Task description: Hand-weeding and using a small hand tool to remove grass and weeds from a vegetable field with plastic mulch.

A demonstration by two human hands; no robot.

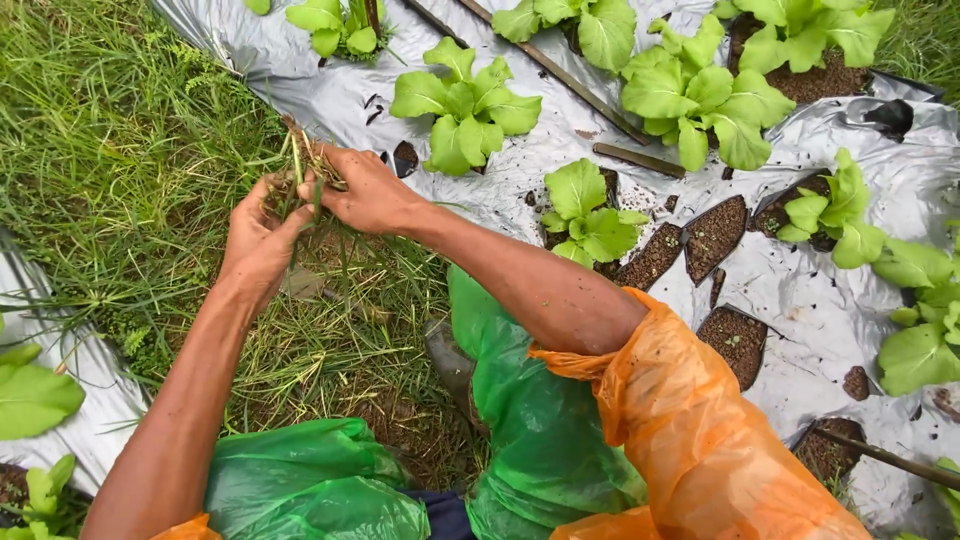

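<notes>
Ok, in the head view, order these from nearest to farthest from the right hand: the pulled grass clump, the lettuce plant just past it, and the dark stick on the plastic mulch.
1. Pulled grass clump: in the fingers of the right hand itself, shared with the left hand.
2. Lettuce plant: just beyond, up and right on the silver plastic mulch.
3. Dark stick: farther right, past that plant.

Silver mulch sheet (pixel 860 300) beside a grassy path (pixel 110 170), leafy seedlings (pixel 465 105).

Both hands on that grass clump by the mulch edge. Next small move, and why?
Probably a short pull up and back. Left hand and right hand both grip the grass clump, whose blades trail down to the ground, right beside the silver mulch sheet and a lettuce plant.
</notes>
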